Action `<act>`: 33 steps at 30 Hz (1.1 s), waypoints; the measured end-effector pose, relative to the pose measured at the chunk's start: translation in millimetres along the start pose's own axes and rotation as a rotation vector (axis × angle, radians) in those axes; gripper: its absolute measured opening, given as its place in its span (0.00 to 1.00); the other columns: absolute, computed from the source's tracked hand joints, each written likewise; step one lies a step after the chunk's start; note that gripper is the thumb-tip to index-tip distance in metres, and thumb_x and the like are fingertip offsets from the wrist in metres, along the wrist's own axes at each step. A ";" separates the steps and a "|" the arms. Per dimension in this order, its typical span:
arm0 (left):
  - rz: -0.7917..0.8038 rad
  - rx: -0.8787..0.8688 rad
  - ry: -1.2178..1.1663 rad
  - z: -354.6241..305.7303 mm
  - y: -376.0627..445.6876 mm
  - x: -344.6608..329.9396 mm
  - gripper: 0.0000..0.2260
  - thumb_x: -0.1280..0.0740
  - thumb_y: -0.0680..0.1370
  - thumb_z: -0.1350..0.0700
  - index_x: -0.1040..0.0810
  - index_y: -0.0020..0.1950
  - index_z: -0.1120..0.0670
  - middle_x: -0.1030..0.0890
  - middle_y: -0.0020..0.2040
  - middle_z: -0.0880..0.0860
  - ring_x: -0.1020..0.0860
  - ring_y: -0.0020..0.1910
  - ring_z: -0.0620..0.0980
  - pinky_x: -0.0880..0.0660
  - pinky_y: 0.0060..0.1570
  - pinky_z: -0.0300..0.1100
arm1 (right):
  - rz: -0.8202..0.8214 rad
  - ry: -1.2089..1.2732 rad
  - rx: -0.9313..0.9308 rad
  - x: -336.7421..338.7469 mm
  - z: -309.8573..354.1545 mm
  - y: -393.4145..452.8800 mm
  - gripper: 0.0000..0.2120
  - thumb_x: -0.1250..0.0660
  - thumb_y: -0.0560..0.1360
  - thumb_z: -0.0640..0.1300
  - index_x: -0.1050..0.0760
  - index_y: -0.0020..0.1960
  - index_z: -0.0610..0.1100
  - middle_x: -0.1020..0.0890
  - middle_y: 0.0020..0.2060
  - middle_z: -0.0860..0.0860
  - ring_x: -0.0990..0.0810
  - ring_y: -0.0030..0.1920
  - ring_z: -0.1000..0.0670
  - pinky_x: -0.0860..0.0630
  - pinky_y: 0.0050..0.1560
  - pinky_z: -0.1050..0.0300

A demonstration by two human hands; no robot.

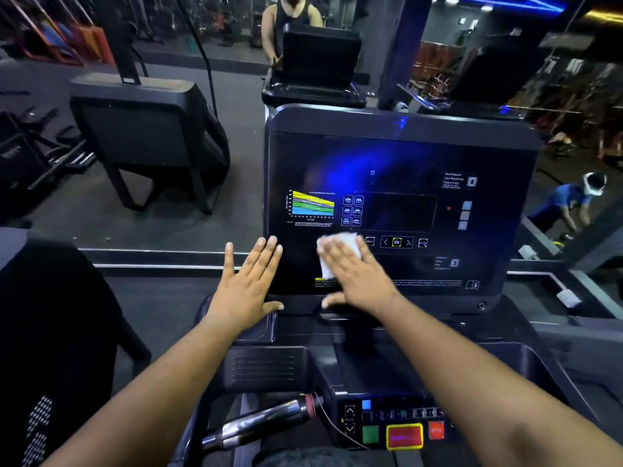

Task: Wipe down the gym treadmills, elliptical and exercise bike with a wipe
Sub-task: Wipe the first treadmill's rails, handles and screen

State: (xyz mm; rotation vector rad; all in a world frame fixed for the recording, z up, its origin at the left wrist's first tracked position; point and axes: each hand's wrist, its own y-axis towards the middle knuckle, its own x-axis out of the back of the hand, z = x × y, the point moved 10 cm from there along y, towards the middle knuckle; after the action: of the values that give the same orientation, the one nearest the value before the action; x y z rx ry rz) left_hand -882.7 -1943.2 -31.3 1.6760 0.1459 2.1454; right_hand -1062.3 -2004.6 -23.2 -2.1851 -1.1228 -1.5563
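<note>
Two bare forearms reach forward from the bottom edge, over a dark treadmill (387,362) whose lower control strip shows a green, a yellow-framed red and a smaller red button beside a chrome handlebar grip (259,423). Above it stands the large black console panel (401,156), tilted up toward the viewer, lit with a blue reflection and printed with a coloured heart-rate chart (313,204) and an OK key (396,242) between two arrows. The left hand (247,286) lies flat with fingers straight and slightly spread, fingertips touching the panel's lower left edge; it holds nothing. The right hand (355,279) is flat too, fingers straight and close together, pressing a white wipe (340,246) against the lower middle of the panel, just left of the OK key; the wipe shows above and left of the fingers. Behind the console a mirror reflects other machines and people
</note>
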 end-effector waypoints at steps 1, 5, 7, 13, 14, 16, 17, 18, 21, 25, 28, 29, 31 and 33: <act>0.010 -0.008 0.008 -3.8 2.9 1.0 0.57 0.32 0.70 0.27 0.56 0.84 0.57 0.58 0.84 0.55 0.59 0.83 0.53 0.60 0.75 0.72 | -0.021 0.043 -0.120 10.6 -22.2 6.5 0.62 0.43 0.67 0.80 0.62 0.82 0.42 0.52 0.82 0.46 0.61 0.82 0.48 0.55 0.78 0.35; 0.002 -0.027 0.007 -17.5 13.2 6.9 0.57 0.30 0.69 0.28 0.54 0.84 0.57 0.57 0.84 0.55 0.56 0.83 0.53 0.59 0.75 0.72 | 0.011 0.288 -0.411 23.8 -35.5 19.5 0.61 0.54 0.66 0.81 0.65 0.81 0.39 0.64 0.80 0.45 0.63 0.81 0.44 0.63 0.78 0.36; -0.016 -0.034 -0.011 -21.8 18.3 9.5 0.59 0.26 0.66 0.30 0.51 0.84 0.58 0.54 0.84 0.55 0.53 0.83 0.53 0.58 0.76 0.71 | 0.051 0.310 -0.269 5.8 9.0 10.4 0.63 0.52 0.65 0.82 0.66 0.81 0.38 0.63 0.81 0.42 0.61 0.81 0.42 0.54 0.78 0.31; -0.001 -0.059 0.002 -30.6 20.2 7.1 0.56 0.28 0.68 0.30 0.51 0.83 0.57 0.55 0.84 0.55 0.53 0.83 0.53 0.59 0.76 0.70 | 0.196 0.139 0.126 -54.5 46.0 -56.8 0.58 0.56 0.67 0.82 0.57 0.83 0.42 0.52 0.82 0.48 0.55 0.82 0.47 0.54 0.79 0.37; 0.004 -0.063 0.011 -33.4 20.9 6.9 0.56 0.30 0.70 0.29 0.52 0.83 0.57 0.56 0.84 0.55 0.54 0.83 0.53 0.60 0.76 0.70 | 0.186 0.130 0.108 -51.0 27.1 -59.0 0.58 0.56 0.67 0.82 0.56 0.83 0.43 0.50 0.82 0.48 0.52 0.82 0.47 0.54 0.79 0.38; 0.006 -0.063 0.017 -38.0 23.2 7.7 0.54 0.31 0.71 0.29 0.53 0.83 0.57 0.56 0.84 0.54 0.55 0.83 0.52 0.60 0.76 0.70 | 0.146 0.116 -0.017 -35.7 -22.6 -54.2 0.58 0.52 0.67 0.82 0.55 0.82 0.42 0.48 0.81 0.46 0.46 0.81 0.45 0.53 0.78 0.37; 0.004 -0.064 0.017 -41.2 25.9 9.2 0.53 0.31 0.71 0.30 0.53 0.83 0.57 0.55 0.84 0.54 0.54 0.83 0.52 0.60 0.76 0.70 | 0.102 0.125 -0.110 -24.7 -50.9 -48.3 0.59 0.50 0.67 0.81 0.57 0.82 0.41 0.49 0.81 0.45 0.45 0.81 0.44 0.54 0.78 0.37; 0.001 -0.067 0.015 -44.4 28.3 10.7 0.53 0.31 0.72 0.30 0.52 0.83 0.57 0.55 0.84 0.54 0.54 0.83 0.53 0.60 0.76 0.70 | 0.054 0.158 -0.216 -11.5 -76.2 -40.8 0.59 0.51 0.67 0.81 0.59 0.82 0.41 0.52 0.81 0.45 0.47 0.81 0.43 0.56 0.79 0.38; -0.010 -0.083 0.008 -57.2 35.9 15.6 0.52 0.31 0.72 0.30 0.52 0.83 0.57 0.54 0.84 0.54 0.53 0.83 0.53 0.59 0.77 0.69 | 0.020 0.298 -0.513 12.9 -111.8 -22.3 0.61 0.54 0.66 0.81 0.65 0.81 0.39 0.67 0.79 0.46 0.62 0.81 0.43 0.64 0.78 0.40; -0.040 -0.099 0.005 -69.4 44.5 21.9 0.52 0.30 0.71 0.31 0.49 0.83 0.57 0.51 0.84 0.55 0.51 0.83 0.53 0.56 0.76 0.70 | 0.096 0.242 -0.267 -11.5 -30.3 -19.6 0.64 0.50 0.66 0.82 0.63 0.81 0.36 0.62 0.80 0.40 0.59 0.81 0.40 0.59 0.78 0.33; -0.048 -0.101 0.003 -73.8 47.7 22.5 0.53 0.28 0.70 0.32 0.48 0.83 0.57 0.49 0.84 0.55 0.50 0.83 0.53 0.55 0.76 0.70 | 0.153 0.194 -0.007 -48.4 21.3 -60.8 0.61 0.51 0.66 0.82 0.58 0.83 0.40 0.54 0.82 0.45 0.56 0.82 0.44 0.52 0.79 0.36; -0.039 -0.106 0.013 -76.8 47.8 21.8 0.52 0.28 0.71 0.32 0.48 0.83 0.57 0.50 0.84 0.55 0.50 0.83 0.53 0.56 0.76 0.70 | 0.168 0.194 0.024 -56.9 19.3 -74.3 0.60 0.53 0.66 0.82 0.58 0.83 0.41 0.53 0.82 0.47 0.55 0.82 0.45 0.52 0.79 0.37; -0.025 -0.116 0.034 -82.4 46.8 19.5 0.52 0.30 0.72 0.31 0.50 0.83 0.57 0.52 0.84 0.55 0.52 0.83 0.53 0.57 0.76 0.70 | 0.165 0.176 0.040 -61.5 -3.6 -92.4 0.58 0.54 0.67 0.81 0.57 0.83 0.43 0.51 0.82 0.48 0.54 0.82 0.47 0.53 0.79 0.38; -0.017 -0.119 0.039 -88.7 47.3 16.3 0.52 0.31 0.72 0.31 0.52 0.83 0.56 0.53 0.84 0.55 0.53 0.83 0.53 0.57 0.76 0.70 | 0.149 0.149 -0.062 -58.3 -47.5 -102.1 0.58 0.53 0.67 0.81 0.60 0.83 0.43 0.47 0.82 0.47 0.58 0.82 0.48 0.48 0.77 0.35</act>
State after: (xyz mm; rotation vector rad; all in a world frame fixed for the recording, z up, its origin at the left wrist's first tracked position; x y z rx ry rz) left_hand -981.9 -1965.2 -25.0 1.5615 0.0423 2.1306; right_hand -1175.0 -1989.1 -79.1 -2.0966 -0.8590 -1.6765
